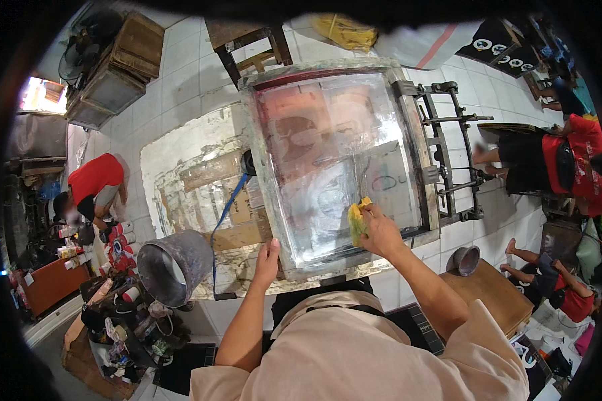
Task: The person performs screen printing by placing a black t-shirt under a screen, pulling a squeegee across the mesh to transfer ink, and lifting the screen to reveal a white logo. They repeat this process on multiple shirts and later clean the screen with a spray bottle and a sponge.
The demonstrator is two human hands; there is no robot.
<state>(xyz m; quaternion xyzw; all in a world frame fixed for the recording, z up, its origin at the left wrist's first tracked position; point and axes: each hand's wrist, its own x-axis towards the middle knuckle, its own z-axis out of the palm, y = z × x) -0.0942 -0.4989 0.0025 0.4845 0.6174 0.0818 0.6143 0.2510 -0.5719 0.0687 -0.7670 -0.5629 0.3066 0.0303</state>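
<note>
A large screen printing frame (251, 147) with pale, see-through mesh lies tilted over a paint-crusted work table (174, 144). My right hand (381, 234) is closed around a crumpled yellow-green cloth (356, 224), pressed to the mesh near its lower right part. At the frame's lower left side, my left hand (267, 263) grips the edge, thumb uppermost; its other fingers are partly hidden. Reddish and dark shapes show through or on the mesh, which glints with light along its lower left.
Left of the table stands a grey, stained bucket (174, 267), with a blue strap (227, 210) beside it. A metal hinge clamp (441, 150) holds the frame's right side. A small pot (466, 259) sits on a brown board (491, 294). Several people in red work around.
</note>
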